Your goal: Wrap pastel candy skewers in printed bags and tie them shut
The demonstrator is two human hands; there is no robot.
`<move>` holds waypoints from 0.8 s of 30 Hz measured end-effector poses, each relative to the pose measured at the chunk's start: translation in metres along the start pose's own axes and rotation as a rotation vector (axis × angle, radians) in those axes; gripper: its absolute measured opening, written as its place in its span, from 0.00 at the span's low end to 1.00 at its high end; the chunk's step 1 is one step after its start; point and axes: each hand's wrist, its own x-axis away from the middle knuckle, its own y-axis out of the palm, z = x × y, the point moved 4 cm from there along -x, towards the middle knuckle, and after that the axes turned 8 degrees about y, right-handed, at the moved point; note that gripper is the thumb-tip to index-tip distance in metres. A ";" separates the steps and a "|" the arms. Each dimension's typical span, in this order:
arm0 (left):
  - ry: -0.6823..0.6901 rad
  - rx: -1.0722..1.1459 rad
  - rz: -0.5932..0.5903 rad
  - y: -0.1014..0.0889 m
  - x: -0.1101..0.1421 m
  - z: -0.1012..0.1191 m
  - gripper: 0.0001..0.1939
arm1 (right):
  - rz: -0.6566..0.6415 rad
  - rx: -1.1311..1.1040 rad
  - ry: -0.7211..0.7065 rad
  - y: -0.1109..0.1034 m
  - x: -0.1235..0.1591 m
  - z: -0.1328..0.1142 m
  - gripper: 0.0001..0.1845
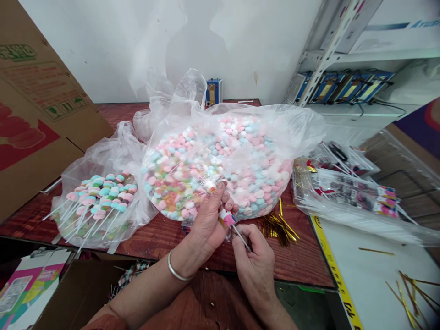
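My left hand point(209, 215), with a silver bangle on the wrist, is closed around a marshmallow skewer point(227, 218) and pinches a white marshmallow point(210, 185) at its fingertips. My right hand point(252, 250) pinches the white stick point(240, 237) of that skewer from below. Both hands work at the front edge of a big clear bag of loose pastel marshmallows point(220, 165). To the left lies a second clear bag of finished marshmallow skewers point(99, 199), sticks pointing toward me.
A red-brown wooden table point(154, 238) carries everything. Gold twist ties point(277, 227) lie right of my hands, and more are on a white surface point(409, 293). Clear printed wrappers point(347, 188) are at right, cardboard boxes point(37, 114) at left, metal shelving point(343, 59) behind.
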 end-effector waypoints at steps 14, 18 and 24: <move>0.020 -0.249 -0.104 -0.009 0.019 -0.028 0.20 | -0.177 -0.311 0.373 0.005 0.000 0.013 0.16; 0.045 -0.387 -0.095 -0.019 0.025 -0.039 0.17 | -0.232 -0.453 0.483 0.014 -0.003 0.021 0.21; 0.084 -0.609 -0.183 -0.030 0.027 -0.037 0.16 | -0.170 -0.641 0.567 0.019 0.003 0.027 0.20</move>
